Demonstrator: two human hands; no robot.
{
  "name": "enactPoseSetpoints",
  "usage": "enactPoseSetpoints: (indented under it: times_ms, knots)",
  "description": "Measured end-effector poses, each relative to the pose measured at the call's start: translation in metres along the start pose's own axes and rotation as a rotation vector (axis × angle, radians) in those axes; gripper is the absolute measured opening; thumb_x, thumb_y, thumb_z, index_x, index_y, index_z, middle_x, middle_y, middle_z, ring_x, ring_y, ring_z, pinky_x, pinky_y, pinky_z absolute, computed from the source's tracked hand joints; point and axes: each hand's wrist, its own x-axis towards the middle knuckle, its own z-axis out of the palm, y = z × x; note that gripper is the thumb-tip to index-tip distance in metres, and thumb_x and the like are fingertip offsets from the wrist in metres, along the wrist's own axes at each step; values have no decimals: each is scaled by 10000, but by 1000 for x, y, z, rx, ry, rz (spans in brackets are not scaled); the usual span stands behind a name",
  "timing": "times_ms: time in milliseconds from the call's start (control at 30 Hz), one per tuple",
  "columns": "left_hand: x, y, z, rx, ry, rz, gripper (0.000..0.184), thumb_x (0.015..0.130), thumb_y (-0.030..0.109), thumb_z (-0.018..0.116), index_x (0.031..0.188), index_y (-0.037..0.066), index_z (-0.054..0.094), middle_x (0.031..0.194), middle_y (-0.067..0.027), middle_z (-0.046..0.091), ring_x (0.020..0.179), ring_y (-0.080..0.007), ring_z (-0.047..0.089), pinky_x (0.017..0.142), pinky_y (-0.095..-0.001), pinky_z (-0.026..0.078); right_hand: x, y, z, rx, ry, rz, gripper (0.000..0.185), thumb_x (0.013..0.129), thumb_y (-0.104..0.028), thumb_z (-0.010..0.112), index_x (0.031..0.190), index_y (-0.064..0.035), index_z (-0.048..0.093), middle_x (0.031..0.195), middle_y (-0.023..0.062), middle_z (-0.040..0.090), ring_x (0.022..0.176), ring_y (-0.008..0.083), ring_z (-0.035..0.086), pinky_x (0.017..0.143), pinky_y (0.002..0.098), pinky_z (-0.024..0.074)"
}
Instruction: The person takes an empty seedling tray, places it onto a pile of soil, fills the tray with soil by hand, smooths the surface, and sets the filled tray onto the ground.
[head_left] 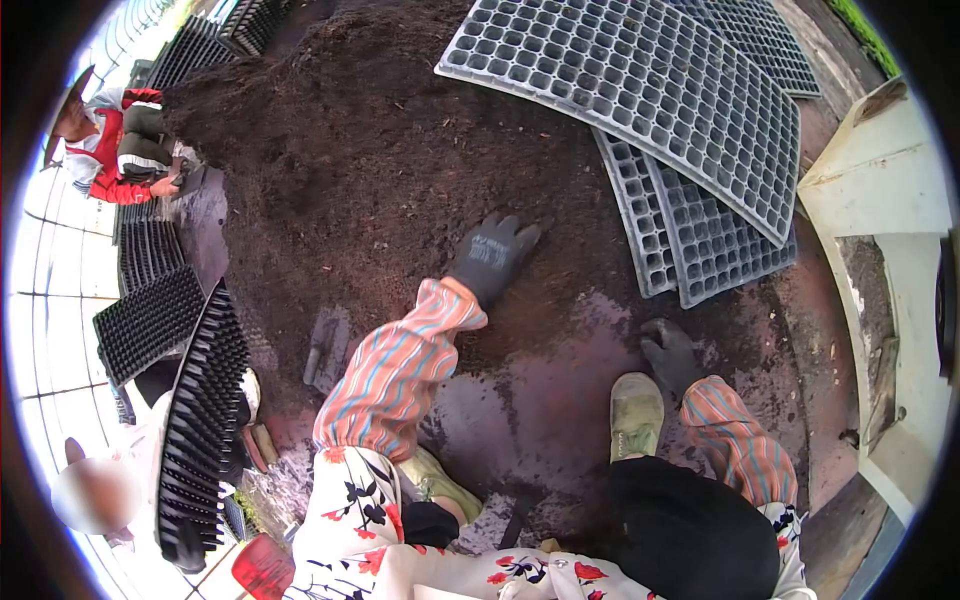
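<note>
My left hand (492, 258), in a dark grey glove, reaches onto the near edge of a large heap of dark brown soil (390, 170). Its fingers are stretched out with the palm down on the soil, and no tool shows in it. On the right, my right hand (668, 352), gloved the same way, is low by the floor beside my shoe (637, 415). Its fingers are slightly bent and apart, and I see nothing in them. Just beyond it lie seedling trays (735, 235), overlapped by a larger seedling tray (640, 85) resting partly on the soil.
A flat trowel-like tool (326, 350) lies left of my left arm. Stacked black trays (150, 320) stand at left, near a co-worker (125, 150) in red. Another person is at lower left behind an upright black tray (200, 430). A pale panel (890, 200) borders the right.
</note>
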Motion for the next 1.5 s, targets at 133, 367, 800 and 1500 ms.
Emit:
enactPoseSetpoints:
  times_ms: [133,367,800,1500]
  knots:
    - [-40,-9,17,-261,83,-167,259,793,253,612,987,84,596,895,-131,609,832,-292,593,684,-390,476,0,-3,-1,-59,-8,-30,253,753,-135,574,973,-11,585,933,157,594,904,274,578,808,355,447]
    - [-98,-33,-18,-648,359,-897,288,831,310,596,979,63,615,792,-118,649,710,-251,618,657,-355,471,-7,-21,-5,72,-4,84,337,760,-141,579,1065,-3,544,1004,186,578,976,318,551,868,383,421]
    - [-114,-68,57,-1062,576,-1109,789,780,369,684,1342,-21,290,1310,-193,375,1192,-271,397,971,-356,346,33,-50,8,-17,312,-53,587,778,-129,601,1289,4,345,1207,201,449,1085,352,469,944,397,373]
    - [110,150,45,244,549,163,231,708,194,543,882,103,664,1011,-78,585,1047,-250,481,907,-548,310,8,-145,-95,1269,170,-108,455,876,-94,495,1297,-67,326,1219,138,496,1048,237,550,858,375,481]
